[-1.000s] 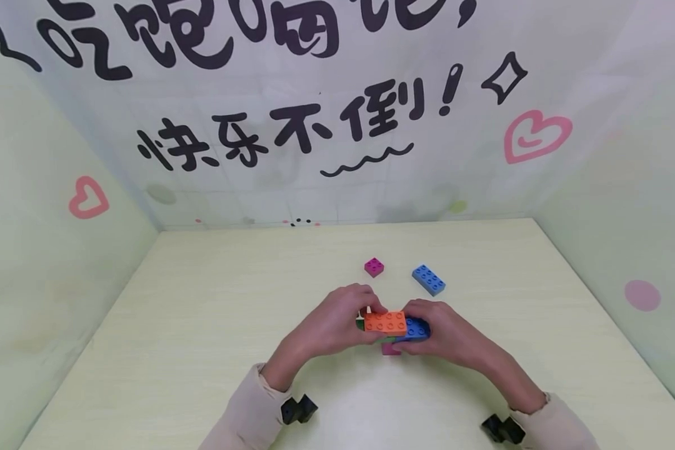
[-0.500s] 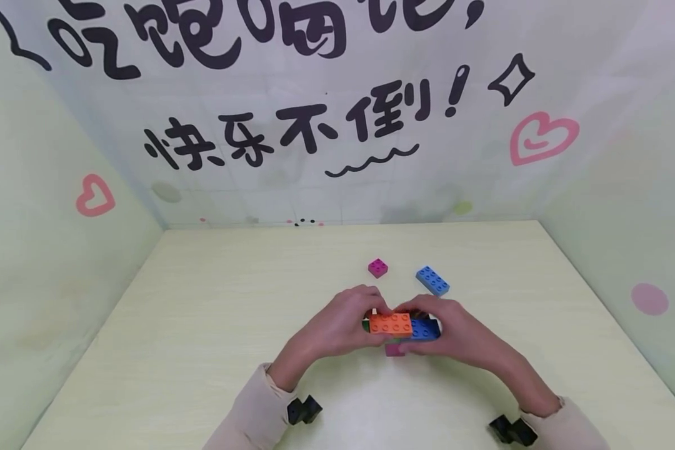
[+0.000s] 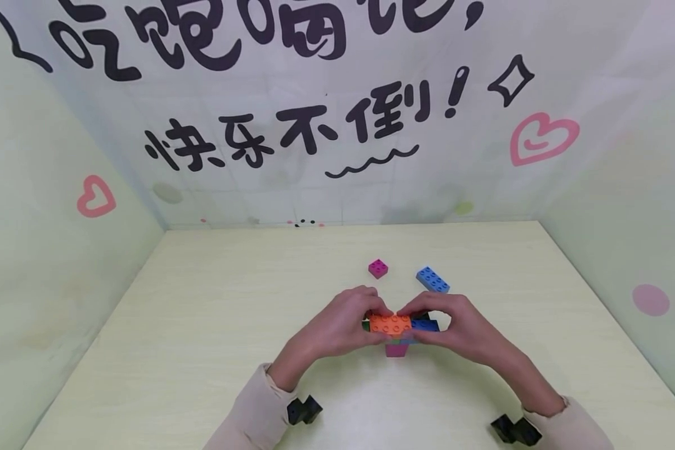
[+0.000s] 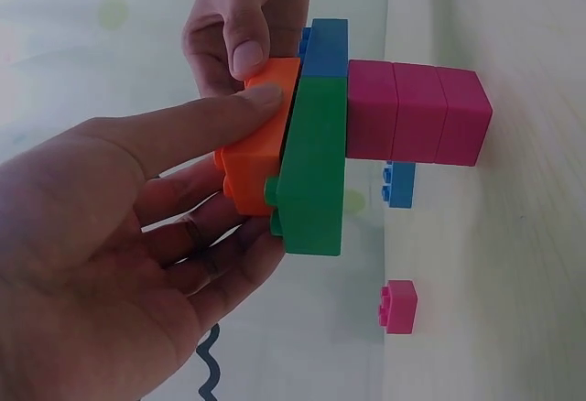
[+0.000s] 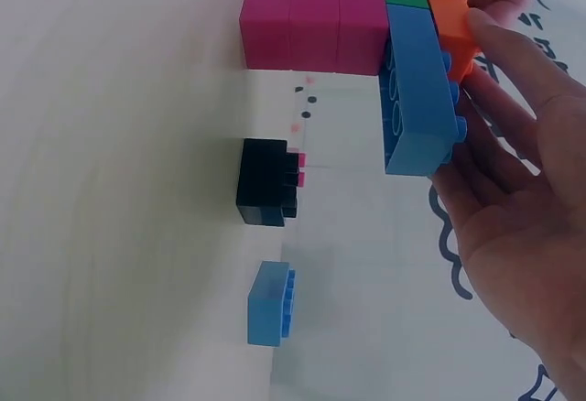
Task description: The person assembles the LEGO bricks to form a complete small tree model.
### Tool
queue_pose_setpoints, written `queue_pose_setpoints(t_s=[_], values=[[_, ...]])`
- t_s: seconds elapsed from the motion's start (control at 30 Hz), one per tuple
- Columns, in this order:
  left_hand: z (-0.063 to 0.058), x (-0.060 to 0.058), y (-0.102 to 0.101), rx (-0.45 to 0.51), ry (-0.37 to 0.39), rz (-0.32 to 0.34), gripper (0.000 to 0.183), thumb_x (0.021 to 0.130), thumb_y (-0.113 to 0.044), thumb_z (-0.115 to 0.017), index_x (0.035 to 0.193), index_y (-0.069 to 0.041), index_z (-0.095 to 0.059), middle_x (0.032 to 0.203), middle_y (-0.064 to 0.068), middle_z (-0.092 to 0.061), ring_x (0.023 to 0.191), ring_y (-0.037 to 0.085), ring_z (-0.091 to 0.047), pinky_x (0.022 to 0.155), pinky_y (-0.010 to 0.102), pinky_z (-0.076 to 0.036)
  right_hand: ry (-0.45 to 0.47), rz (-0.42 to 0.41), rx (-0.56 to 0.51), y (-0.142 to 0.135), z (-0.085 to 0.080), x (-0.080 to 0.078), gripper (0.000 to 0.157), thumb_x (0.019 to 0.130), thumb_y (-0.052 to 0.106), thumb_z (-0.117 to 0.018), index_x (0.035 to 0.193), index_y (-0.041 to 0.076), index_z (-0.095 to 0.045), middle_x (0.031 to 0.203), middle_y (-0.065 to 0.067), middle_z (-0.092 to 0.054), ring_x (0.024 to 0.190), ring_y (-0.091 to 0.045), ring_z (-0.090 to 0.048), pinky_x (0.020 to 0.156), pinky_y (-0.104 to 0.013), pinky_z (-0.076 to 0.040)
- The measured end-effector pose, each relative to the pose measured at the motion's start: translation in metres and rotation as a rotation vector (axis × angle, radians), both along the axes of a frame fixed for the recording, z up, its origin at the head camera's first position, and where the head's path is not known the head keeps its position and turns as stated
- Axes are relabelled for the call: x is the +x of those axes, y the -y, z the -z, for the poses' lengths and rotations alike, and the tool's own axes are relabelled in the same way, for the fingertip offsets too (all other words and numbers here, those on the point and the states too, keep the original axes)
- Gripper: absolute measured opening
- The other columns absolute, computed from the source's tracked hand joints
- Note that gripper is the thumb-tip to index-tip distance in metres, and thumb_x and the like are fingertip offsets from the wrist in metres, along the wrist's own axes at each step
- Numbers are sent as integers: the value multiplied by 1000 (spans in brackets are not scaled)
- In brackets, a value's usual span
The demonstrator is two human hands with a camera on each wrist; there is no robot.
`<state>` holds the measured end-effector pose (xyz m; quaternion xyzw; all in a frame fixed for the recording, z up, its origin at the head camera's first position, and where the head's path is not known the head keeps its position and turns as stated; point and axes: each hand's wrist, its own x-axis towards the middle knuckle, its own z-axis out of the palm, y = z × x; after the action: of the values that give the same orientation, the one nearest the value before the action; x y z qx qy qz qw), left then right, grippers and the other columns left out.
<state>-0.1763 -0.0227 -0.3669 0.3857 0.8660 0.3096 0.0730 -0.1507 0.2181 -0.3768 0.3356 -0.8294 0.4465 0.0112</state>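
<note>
I had the orange brick [image 3: 390,324] pinched from both ends at once, my left hand [image 3: 340,322] on one half and my right hand [image 3: 465,326] on the other. Each thumb lay along the near side and the fingers curled round the far side, so my grip was narrow, about the width of the brick. I judged that holding it at both ends kept it level, since it bridged the joint between the green brick [image 4: 316,167] and the blue brick [image 5: 417,90]. Those two lay end to end, green to the left and blue to the right, with bare studs showing past the orange at either side. A thin dark line ran along the seam below the orange, and I could not tell whether it was fully seated.

Under them stood a column of three pink bricks [image 4: 418,113], upright on the bench [image 3: 230,300] as far as I could see. It met the underside near the middle, by the green-blue joint, which I took as the reason the overhanging ends balanced.

So the orange brick sat directly between my hands at the top of the build, touched by both, with the column below and between them. Beyond my fingers, on the far part of the bench, lay a loose pink brick [image 3: 378,269] and a light-blue brick [image 3: 432,279]; a dark brick [image 5: 264,181] stood nearer, beyond my right hand and apart from the build.
</note>
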Motion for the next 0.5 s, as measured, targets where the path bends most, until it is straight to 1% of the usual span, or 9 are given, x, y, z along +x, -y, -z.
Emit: queue_pose_setpoints(t_s=[0.13,0.23,0.3,0.33,0.4,0.43,0.5], values=[[0,1,-1,-15,5,-10,32,80,-23,-83,107,-9,-73,89,-9,-58,83,7,-53,70,18,-45,1,-12,-4,-4,11,-4,36,80,7,-81,114,14,-70,105,5,-69,93,-15,-64,81,-35,-54],[0,2,-2,-24,-14,-11,32,80,-23,-84,107,-9,-73,89,-9,-59,83,6,-52,70,17,-45,12,-18,-4,-7,18,-7,36,81,11,-81,115,17,-70,106,7,-68,94,-14,-64,82,-35,-54],[-1,3,-3,-27,-30,-11,33,80,-23,-84,107,-9,-73,90,-9,-59,83,6,-51,70,16,-45,14,-22,-4,-8,19,-8,36,81,11,-81,115,17,-70,106,7,-68,94,-14,-64,83,-36,-54],[-1,3,-3,-27,-34,-11,33,79,-23,-84,107,-9,-73,89,-9,-58,83,5,-51,70,16,-45,13,-20,-1,-8,18,-8,36,80,9,-81,114,16,-70,106,6,-68,93,-14,-64,83,-36,-54],[-1,3,-3,-28,-38,-12,33,79,-24,-84,107,-9,-73,89,-9,-58,83,5,-51,70,16,-44,2,-22,-5,-4,10,-4,35,80,5,-80,113,13,-70,104,4,-69,92,-16,-64,81,-35,-54],[0,3,-3,-28,-39,-13,33,79,-24,-84,106,-9,-73,89,-9,-58,83,6,-51,70,16,-44,-2,-23,-4,-4,9,-4,35,80,5,-80,113,12,-70,104,3,-69,92,-16,-64,81,-34,-54],[1,2,-3,-27,-30,-15,33,79,-24,-84,106,-10,-73,88,-10,-58,82,7,-52,70,17,-44,-9,-25,-9,0,0,0,34,80,1,-79,111,9,-70,103,1,-69,90,-18,-64,79,-33,-54]])
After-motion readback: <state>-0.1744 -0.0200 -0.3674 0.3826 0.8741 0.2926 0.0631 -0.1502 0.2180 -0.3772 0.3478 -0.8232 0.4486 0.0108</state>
